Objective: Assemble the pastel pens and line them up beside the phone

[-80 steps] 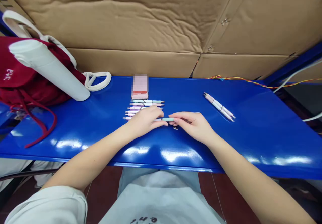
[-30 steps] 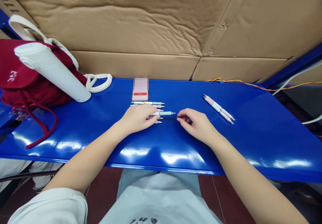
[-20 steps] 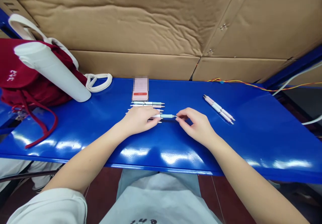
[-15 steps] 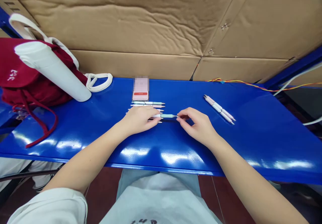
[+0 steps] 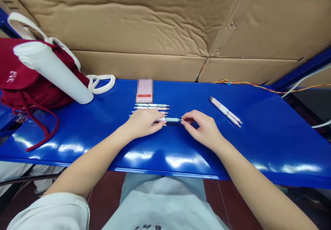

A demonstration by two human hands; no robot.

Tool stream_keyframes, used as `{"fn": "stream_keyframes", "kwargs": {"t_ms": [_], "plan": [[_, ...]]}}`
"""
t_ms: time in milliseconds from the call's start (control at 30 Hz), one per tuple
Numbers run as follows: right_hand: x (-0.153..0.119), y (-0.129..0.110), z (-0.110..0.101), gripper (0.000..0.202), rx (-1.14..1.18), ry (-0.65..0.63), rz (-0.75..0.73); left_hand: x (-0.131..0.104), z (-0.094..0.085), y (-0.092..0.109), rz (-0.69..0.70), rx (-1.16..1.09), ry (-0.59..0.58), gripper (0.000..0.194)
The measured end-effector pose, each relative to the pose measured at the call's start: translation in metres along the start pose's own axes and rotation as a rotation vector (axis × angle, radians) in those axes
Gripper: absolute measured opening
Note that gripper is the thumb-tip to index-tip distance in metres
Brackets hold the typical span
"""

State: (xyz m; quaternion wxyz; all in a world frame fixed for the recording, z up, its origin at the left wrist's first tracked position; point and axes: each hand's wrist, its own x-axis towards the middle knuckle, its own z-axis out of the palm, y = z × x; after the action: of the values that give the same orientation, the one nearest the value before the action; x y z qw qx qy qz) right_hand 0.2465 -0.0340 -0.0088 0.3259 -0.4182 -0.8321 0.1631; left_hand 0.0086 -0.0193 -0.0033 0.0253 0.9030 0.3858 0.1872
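My left hand (image 5: pixel 144 122) is closed round the white barrel of a pen with a mint-green grip (image 5: pixel 172 119), which points right. At its tip, the thumb and fingertips of my right hand (image 5: pixel 200 126) pinch a small metallic piece; whether it touches the pen is too small to tell. Several white pens with green or pink grips, such as a green one (image 5: pixel 161 105), lie side by side, partly hidden under my left hand. To the right, two pink-and-white pens (image 5: pixel 224 111) lie slanted next to each other.
A phone (image 5: pixel 144 91) with a pink screen lies behind the pens. At the left, a red bag (image 5: pixel 51 85) stands with a white bottle (image 5: pixel 59 73) and white straps. Cardboard (image 5: pixel 142 27) backs the blue table (image 5: pixel 160 157). Yellow and red wires (image 5: pixel 248 83) run along the back right.
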Motion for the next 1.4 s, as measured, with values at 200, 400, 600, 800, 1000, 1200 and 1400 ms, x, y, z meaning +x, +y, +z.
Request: {"fn": "stream_keyframes", "kwargs": {"t_ms": [200,400,600,800,1000,1200,1400], "plan": [[0.0004,-0.0016,0.0021,0.01,-0.002,-0.038,0.008,0.0005,-0.0004,0.0023,0.021,-0.007,-0.023,0.023],[-0.0005,0.0011,0.0046,0.009,0.034,-0.034,0.034,0.0001,-0.0004,0.0026,0.026,0.0,-0.011,0.024],[0.0018,0.0005,0.0059,0.011,0.065,-0.021,0.069,0.0002,0.0002,0.0017,0.013,-0.008,-0.028,0.024],[0.006,0.0017,0.0064,0.025,0.041,-0.082,0.061,-0.0005,-0.0018,0.0035,0.016,0.016,-0.028,0.023],[0.0025,0.0008,0.0054,0.026,0.219,-0.085,0.168,-0.0013,-0.0015,0.0051,0.034,0.027,-0.007,0.025],[0.0014,-0.0017,0.007,0.008,0.334,-0.121,0.233,-0.0012,-0.0017,0.0064,0.012,0.014,-0.028,0.023],[0.0041,-0.0016,0.0027,0.019,0.261,-0.112,0.233,-0.0009,-0.0004,0.0061,0.05,-0.024,-0.044,0.024]]}}
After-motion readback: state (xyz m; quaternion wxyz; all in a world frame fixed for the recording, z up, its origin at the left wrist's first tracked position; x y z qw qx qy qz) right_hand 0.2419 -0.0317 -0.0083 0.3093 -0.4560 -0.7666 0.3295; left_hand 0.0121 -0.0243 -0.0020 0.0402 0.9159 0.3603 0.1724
